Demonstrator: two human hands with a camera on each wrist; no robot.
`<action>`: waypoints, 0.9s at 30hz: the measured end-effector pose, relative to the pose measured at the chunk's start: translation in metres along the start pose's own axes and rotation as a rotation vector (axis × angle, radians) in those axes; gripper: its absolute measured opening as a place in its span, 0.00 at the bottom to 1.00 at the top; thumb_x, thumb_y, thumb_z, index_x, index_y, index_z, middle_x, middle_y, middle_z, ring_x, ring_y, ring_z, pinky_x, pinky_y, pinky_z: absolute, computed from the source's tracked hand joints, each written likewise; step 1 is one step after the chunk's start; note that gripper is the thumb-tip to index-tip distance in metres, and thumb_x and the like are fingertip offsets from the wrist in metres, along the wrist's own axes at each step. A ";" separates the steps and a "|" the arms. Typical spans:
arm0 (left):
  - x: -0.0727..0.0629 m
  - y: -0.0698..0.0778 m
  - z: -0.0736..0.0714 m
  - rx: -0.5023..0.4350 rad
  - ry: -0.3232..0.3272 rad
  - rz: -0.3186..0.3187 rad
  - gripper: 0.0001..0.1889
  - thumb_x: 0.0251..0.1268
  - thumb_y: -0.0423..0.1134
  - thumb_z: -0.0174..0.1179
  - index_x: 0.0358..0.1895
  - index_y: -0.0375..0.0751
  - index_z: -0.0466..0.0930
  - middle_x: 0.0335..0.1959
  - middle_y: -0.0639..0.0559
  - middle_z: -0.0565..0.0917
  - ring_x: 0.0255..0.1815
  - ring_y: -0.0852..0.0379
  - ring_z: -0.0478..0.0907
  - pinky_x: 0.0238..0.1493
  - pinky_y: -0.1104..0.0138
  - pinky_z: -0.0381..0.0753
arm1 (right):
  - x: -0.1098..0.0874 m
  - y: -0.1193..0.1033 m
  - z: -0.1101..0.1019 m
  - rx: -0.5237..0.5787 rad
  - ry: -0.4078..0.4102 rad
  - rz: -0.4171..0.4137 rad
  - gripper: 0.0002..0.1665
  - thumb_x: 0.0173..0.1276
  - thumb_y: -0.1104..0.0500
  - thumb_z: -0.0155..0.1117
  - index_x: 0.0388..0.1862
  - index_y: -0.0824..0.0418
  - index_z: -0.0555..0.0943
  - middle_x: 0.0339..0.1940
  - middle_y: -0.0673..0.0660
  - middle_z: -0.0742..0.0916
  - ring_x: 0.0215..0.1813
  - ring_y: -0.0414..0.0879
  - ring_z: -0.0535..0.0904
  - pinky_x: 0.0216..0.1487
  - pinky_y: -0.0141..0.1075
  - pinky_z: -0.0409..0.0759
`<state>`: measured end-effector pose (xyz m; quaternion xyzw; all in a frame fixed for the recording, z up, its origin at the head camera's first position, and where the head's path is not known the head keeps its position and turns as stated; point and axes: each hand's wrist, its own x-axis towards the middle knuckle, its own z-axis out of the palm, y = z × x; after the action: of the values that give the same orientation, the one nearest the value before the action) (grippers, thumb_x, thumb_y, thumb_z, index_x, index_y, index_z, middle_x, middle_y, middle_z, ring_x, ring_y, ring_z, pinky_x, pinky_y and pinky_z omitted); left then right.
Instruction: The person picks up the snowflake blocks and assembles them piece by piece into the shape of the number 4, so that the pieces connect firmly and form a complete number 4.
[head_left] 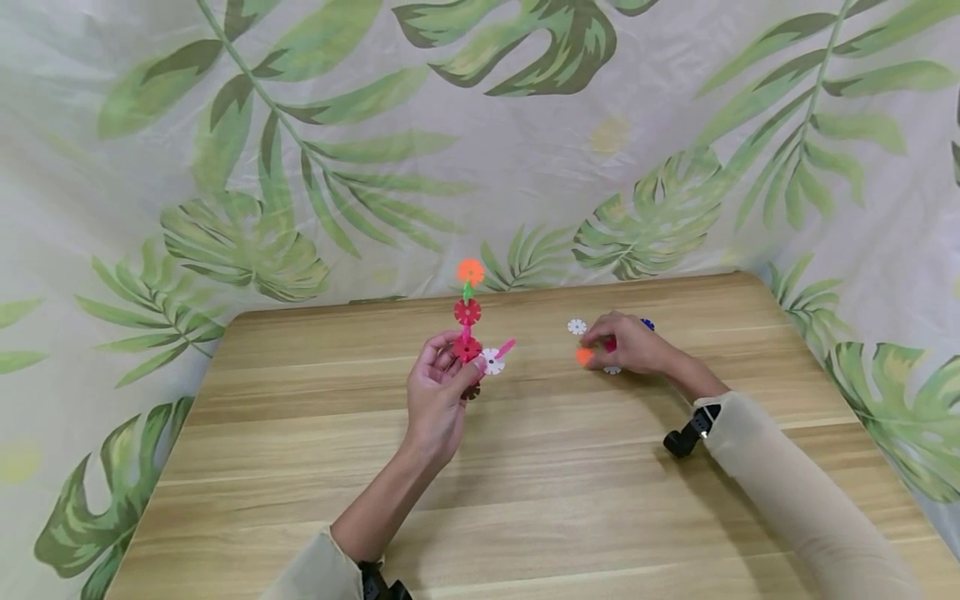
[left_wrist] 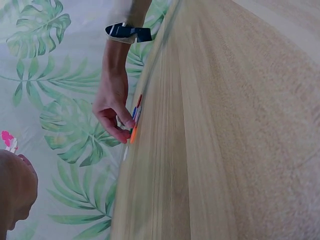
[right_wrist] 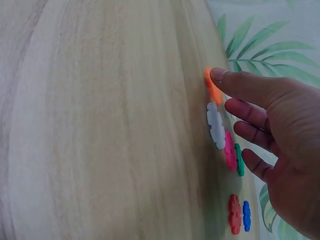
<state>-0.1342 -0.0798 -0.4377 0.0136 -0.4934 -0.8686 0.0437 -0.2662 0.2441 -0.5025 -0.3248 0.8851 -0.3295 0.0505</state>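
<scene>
My left hand (head_left: 438,387) grips a built chain of notched plastic snowflake discs, held above the table. The chain runs from an orange disc (head_left: 471,272) at the top through a green piece (head_left: 468,292) and red discs (head_left: 467,312) to my fingers. A white disc (head_left: 492,361) with a pink one (head_left: 507,348) sticks out to the right; a brown disc (head_left: 471,392) shows below. On the right, my right hand (head_left: 626,342) pinches a loose orange disc (right_wrist: 214,87) between thumb and fingers, low at the tabletop. In the left wrist view my left hand (left_wrist: 19,190) shows only partly.
Around my right hand lie loose discs: white (right_wrist: 216,126), pink (right_wrist: 230,151), green (right_wrist: 239,160), red (right_wrist: 234,214) and blue (right_wrist: 246,216). Another white disc (head_left: 577,327) lies farther back. The wooden table (head_left: 300,433) ends at a leaf-patterned cloth (head_left: 525,167).
</scene>
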 end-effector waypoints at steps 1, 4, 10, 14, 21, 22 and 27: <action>0.000 0.000 0.000 0.001 0.000 -0.001 0.22 0.67 0.17 0.62 0.59 0.39 0.76 0.49 0.44 0.86 0.40 0.59 0.80 0.30 0.74 0.77 | 0.000 0.001 0.000 -0.003 0.000 0.003 0.18 0.60 0.58 0.85 0.48 0.61 0.92 0.47 0.54 0.91 0.49 0.51 0.79 0.50 0.45 0.78; 0.000 0.000 0.001 0.004 0.001 0.001 0.22 0.67 0.16 0.62 0.60 0.39 0.76 0.49 0.45 0.86 0.39 0.59 0.81 0.30 0.74 0.77 | 0.000 0.002 0.001 -0.020 -0.005 0.007 0.17 0.60 0.58 0.85 0.48 0.60 0.92 0.46 0.53 0.90 0.47 0.50 0.79 0.47 0.43 0.77; 0.001 -0.001 -0.001 0.006 -0.001 0.005 0.23 0.68 0.16 0.62 0.61 0.39 0.75 0.49 0.46 0.86 0.40 0.59 0.81 0.30 0.74 0.78 | 0.002 0.004 0.003 -0.035 -0.016 0.013 0.14 0.61 0.58 0.84 0.45 0.57 0.92 0.44 0.52 0.89 0.45 0.50 0.76 0.45 0.40 0.74; 0.001 -0.001 -0.001 0.011 0.003 0.005 0.23 0.67 0.16 0.62 0.61 0.39 0.75 0.50 0.43 0.86 0.39 0.60 0.81 0.30 0.74 0.77 | 0.003 0.002 0.003 -0.030 -0.011 0.024 0.14 0.60 0.59 0.85 0.44 0.57 0.92 0.45 0.52 0.89 0.46 0.49 0.75 0.51 0.44 0.72; 0.000 0.001 -0.001 0.020 0.003 -0.004 0.23 0.67 0.17 0.63 0.61 0.39 0.75 0.50 0.45 0.86 0.40 0.60 0.81 0.30 0.74 0.78 | 0.001 0.000 0.006 -0.026 0.006 0.064 0.14 0.59 0.59 0.85 0.43 0.54 0.90 0.45 0.51 0.89 0.46 0.49 0.78 0.48 0.43 0.76; 0.000 0.001 -0.001 0.022 0.003 -0.005 0.23 0.67 0.17 0.63 0.61 0.39 0.75 0.50 0.44 0.86 0.40 0.60 0.81 0.30 0.74 0.78 | 0.000 0.000 0.006 -0.024 0.011 0.064 0.14 0.60 0.59 0.85 0.43 0.55 0.90 0.44 0.51 0.89 0.45 0.49 0.78 0.48 0.42 0.76; 0.000 0.002 -0.002 0.025 0.002 -0.010 0.22 0.68 0.17 0.63 0.60 0.40 0.76 0.50 0.43 0.85 0.40 0.59 0.80 0.30 0.74 0.77 | -0.002 0.000 0.008 0.009 0.040 0.040 0.15 0.60 0.62 0.84 0.44 0.57 0.90 0.38 0.48 0.89 0.41 0.46 0.82 0.44 0.38 0.80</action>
<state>-0.1336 -0.0825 -0.4374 0.0174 -0.5041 -0.8625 0.0394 -0.2623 0.2405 -0.5093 -0.3002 0.8908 -0.3387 0.0410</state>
